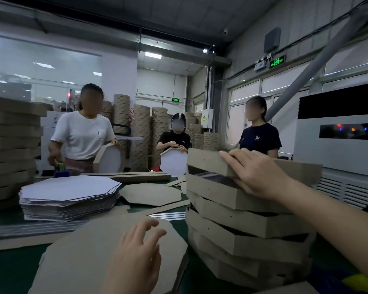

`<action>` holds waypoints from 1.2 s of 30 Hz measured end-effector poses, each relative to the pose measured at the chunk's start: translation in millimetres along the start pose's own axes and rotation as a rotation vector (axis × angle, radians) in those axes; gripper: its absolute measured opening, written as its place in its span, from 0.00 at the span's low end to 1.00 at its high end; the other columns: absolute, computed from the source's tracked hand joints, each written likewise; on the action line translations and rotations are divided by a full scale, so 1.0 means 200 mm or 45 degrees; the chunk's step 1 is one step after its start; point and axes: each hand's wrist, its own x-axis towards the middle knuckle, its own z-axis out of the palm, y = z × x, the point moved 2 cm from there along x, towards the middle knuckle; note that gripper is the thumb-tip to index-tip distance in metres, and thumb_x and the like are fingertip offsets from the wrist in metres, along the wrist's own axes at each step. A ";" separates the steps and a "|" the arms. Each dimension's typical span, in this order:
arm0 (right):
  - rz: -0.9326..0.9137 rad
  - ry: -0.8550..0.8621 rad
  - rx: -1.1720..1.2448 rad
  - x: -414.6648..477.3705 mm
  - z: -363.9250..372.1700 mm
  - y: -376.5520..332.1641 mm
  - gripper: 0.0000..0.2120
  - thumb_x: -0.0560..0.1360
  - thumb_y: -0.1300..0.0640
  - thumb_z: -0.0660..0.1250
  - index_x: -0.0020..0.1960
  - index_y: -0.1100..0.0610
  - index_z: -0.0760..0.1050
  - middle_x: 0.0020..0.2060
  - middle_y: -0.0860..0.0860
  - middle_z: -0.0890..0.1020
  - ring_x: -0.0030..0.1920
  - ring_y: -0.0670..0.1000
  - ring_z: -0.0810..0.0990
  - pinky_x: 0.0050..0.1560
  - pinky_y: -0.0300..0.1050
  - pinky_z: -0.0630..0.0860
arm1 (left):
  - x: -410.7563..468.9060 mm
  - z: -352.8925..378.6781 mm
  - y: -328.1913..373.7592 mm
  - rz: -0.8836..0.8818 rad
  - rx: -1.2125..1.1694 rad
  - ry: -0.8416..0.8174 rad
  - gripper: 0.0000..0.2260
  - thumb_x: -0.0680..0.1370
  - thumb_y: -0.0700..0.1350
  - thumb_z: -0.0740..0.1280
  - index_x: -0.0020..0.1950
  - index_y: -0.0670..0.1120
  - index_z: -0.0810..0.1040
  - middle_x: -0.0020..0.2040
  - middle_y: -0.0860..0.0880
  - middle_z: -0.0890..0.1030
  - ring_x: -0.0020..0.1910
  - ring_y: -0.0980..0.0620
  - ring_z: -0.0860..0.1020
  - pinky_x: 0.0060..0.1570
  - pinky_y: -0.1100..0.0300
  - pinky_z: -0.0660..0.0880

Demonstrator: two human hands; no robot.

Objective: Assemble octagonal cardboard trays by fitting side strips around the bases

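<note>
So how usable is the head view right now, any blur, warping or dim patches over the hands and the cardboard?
Head view: dim and bluish overall, the green table nearly dark. The left hand is softened, likely by motion; the right hand on the stacked trays is sharper. Wide-angle warping bends the edges, stretching the right forearm. White bases read clearly; no strong glare.

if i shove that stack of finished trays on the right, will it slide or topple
Likely to topple or shed trays: the stack of trays is tall and its layers sit twisted and offset, not squared. The trays look like hollow cardboard, so probably light and easily shifted. The right hand resting on the top tray may steady it.
</note>
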 end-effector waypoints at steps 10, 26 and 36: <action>-0.004 -0.357 0.329 0.05 0.04 -0.04 0.29 0.80 0.45 0.60 0.77 0.56 0.60 0.63 0.53 0.74 0.53 0.54 0.78 0.48 0.50 0.79 | -0.06 0.03 -0.02 -0.142 -0.161 -0.111 0.19 0.58 0.31 0.78 0.44 0.48 0.82 0.49 0.49 0.80 0.40 0.52 0.79 0.33 0.56 0.78; 0.665 -0.754 0.924 0.16 0.02 -0.04 0.08 0.75 0.44 0.68 0.42 0.46 0.73 0.38 0.42 0.76 0.39 0.42 0.75 0.35 0.40 0.68 | -0.10 0.01 0.01 -0.283 -0.249 -0.243 0.12 0.68 0.34 0.73 0.46 0.49 0.81 0.55 0.51 0.78 0.44 0.53 0.79 0.35 0.55 0.77; 0.463 -0.963 0.758 0.19 -0.01 -0.03 0.18 0.70 0.53 0.74 0.49 0.51 0.65 0.43 0.46 0.72 0.45 0.49 0.73 0.37 0.42 0.67 | -0.10 0.00 0.00 -0.264 -0.236 -0.324 0.12 0.68 0.35 0.73 0.46 0.50 0.81 0.55 0.52 0.77 0.44 0.55 0.78 0.33 0.59 0.76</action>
